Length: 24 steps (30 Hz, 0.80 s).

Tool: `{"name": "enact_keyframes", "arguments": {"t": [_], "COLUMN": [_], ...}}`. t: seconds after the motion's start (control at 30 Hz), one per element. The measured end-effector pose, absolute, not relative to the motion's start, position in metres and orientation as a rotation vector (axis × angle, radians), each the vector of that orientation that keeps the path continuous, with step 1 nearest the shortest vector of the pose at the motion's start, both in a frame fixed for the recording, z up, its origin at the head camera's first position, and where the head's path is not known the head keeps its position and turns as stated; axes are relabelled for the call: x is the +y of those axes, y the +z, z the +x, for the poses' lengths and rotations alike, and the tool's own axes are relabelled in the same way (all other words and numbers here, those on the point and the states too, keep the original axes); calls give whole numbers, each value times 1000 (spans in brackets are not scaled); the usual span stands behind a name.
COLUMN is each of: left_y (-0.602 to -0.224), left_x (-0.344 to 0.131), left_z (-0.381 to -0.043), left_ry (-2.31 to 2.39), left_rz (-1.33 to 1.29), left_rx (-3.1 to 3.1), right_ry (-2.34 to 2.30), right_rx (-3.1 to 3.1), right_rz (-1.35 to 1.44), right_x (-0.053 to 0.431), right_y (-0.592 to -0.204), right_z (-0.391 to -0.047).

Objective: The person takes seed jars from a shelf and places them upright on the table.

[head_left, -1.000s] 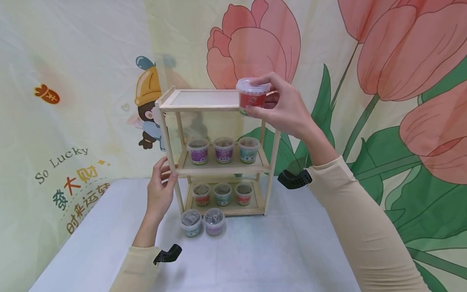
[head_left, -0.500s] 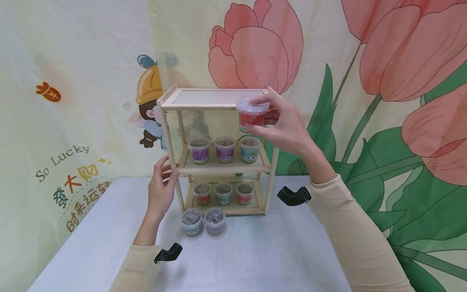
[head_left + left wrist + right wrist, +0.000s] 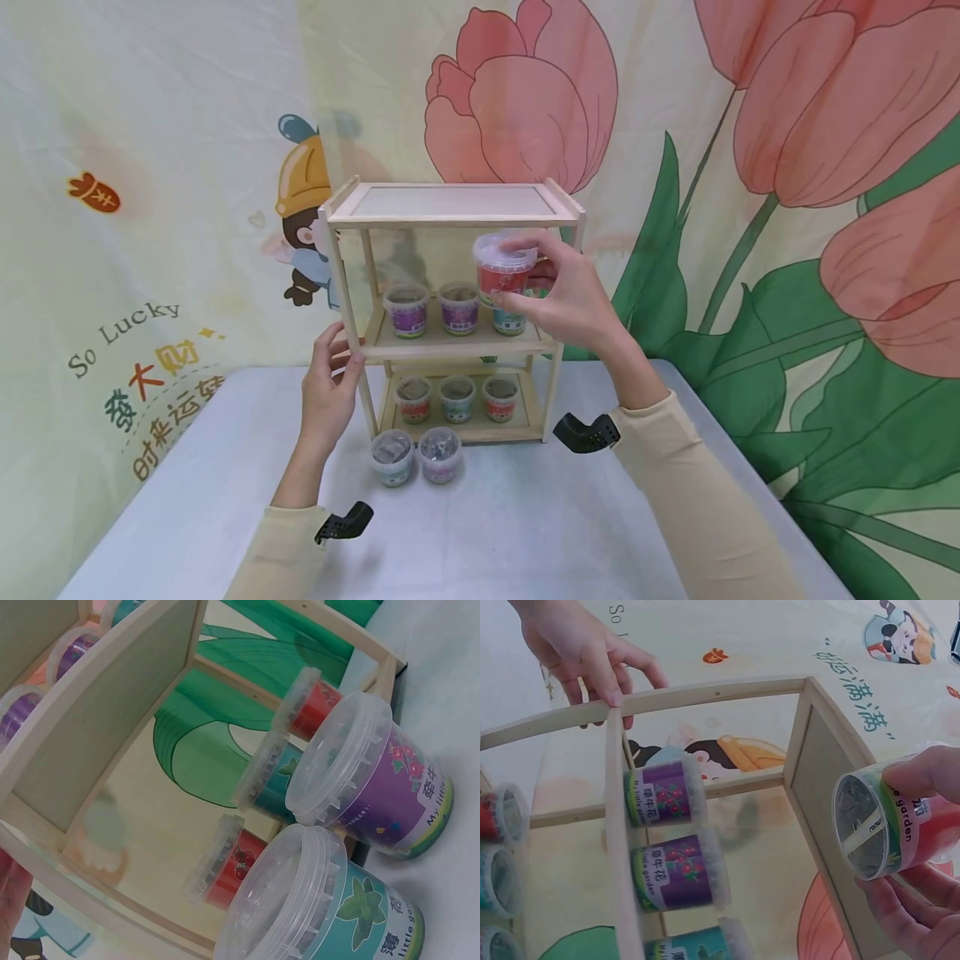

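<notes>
My right hand point(image 3: 566, 292) grips a small clear-lidded plastic cup with a red label point(image 3: 501, 271), thumb on one side and fingers on the other. It hangs at the right part of the wooden shelf rack point(image 3: 450, 223), below top-shelf height, overlapping a teal-labelled cup point(image 3: 510, 325) on the middle shelf. In the right wrist view the red cup point(image 3: 922, 817) shows its clear bottom. At the rack's left front post, level with the middle shelf, my left hand point(image 3: 328, 379) holds the frame. Two purple-labelled cups point(image 3: 406, 318) stand left of the teal one.
Three cups, red point(image 3: 413, 408), teal point(image 3: 457, 408) and red point(image 3: 500, 408), line the bottom shelf. Before the rack, a teal cup point(image 3: 392, 467) and a purple cup point(image 3: 440, 465) stand on the white-covered table point(image 3: 525, 525). A tulip-printed cloth point(image 3: 517, 100) hangs behind.
My right hand has lowered the red cup from top-shelf height to just above the middle shelf's cups, drifting slightly left. My left hand stays on the post.
</notes>
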<state>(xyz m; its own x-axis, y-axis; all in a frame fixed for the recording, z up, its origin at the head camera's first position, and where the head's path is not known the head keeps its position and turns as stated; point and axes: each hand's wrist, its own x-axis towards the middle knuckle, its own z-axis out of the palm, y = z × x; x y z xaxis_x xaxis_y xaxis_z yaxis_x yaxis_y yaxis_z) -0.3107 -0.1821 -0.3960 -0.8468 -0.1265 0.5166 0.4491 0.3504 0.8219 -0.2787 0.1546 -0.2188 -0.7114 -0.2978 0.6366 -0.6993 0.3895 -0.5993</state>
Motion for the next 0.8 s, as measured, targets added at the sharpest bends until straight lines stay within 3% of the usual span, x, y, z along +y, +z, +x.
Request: {"name": "enact_keyframes", "arguments": {"t": [0.8], "left_y": [-398], "left_x": [-183], "left_z": [-311], "left_ry": [-1517], "left_rz": [-289], "left_rx": [-2108], "right_ry": [1325], "right_rx": [-2259], "right_rz": [792], "right_x": [153], "right_y": [-275], "right_z": [-271]}}
